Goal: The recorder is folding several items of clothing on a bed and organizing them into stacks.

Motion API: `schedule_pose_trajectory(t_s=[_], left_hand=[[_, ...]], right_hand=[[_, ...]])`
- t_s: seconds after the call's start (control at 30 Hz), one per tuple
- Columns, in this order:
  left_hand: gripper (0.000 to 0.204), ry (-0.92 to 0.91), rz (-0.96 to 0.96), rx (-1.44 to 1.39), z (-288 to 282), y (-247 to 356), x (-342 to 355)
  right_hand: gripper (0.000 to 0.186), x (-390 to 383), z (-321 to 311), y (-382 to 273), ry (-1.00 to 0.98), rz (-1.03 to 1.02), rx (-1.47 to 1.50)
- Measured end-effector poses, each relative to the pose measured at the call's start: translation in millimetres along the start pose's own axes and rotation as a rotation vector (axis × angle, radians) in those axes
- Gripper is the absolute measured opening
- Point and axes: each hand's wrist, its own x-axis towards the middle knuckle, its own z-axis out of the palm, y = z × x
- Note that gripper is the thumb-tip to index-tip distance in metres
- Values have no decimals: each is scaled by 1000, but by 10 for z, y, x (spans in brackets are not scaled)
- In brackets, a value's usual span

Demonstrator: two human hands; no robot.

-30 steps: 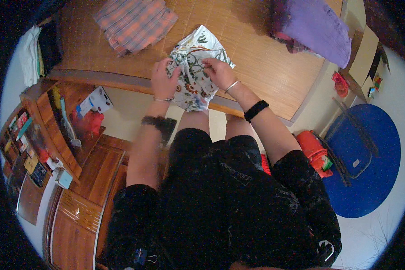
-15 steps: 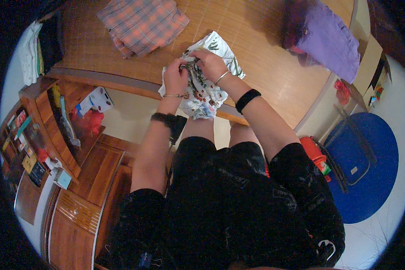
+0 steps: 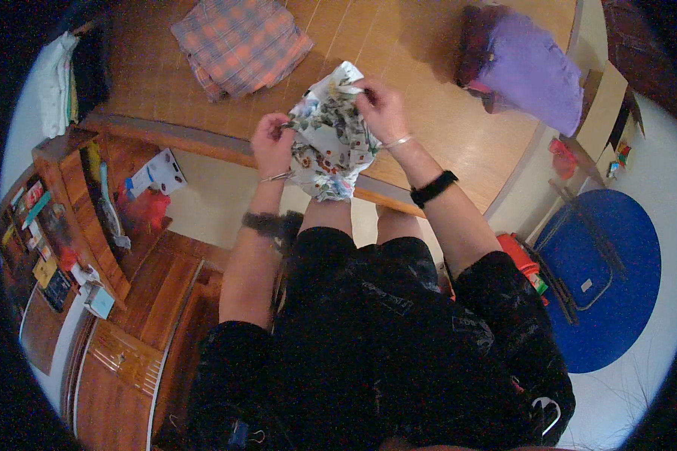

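Observation:
A white floral cloth, crumpled and patterned with green leaves and orange flowers, hangs between my hands over the front edge of the wooden bed surface. My left hand pinches the cloth at its left side, a bracelet on the wrist. My right hand grips its upper right part, thumb and fingers closed on the fabric. Behind it lie a folded plaid cloth in grey and orange and, to the right, a folded purple cloth.
At the left stand wooden shelves with small items and a pile of hanging clothes. A cardboard box, red bucket and folded blue round table are at the right. My legs are below the bed's edge.
My hands have spread apart since half a second ago, the left moving left and downward, the right moving right. The floral cloth is opened out more between them.

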Motion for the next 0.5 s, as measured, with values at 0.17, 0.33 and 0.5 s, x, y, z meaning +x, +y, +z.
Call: schedule_pose_trajectory(t_s=[0.17, 0.33, 0.5], left_hand=[[20, 195, -251, -313, -364, -91, -50], [17, 282, -74, -277, -712, -89, 102], [15, 358, -136, -282, -1066, -105, 205]], right_hand=[[15, -175, -433, 400, 218, -184, 463], [19, -434, -803, 515, 366, -113, 400], [19, -659, -1010, 704, 444, 7, 314]])
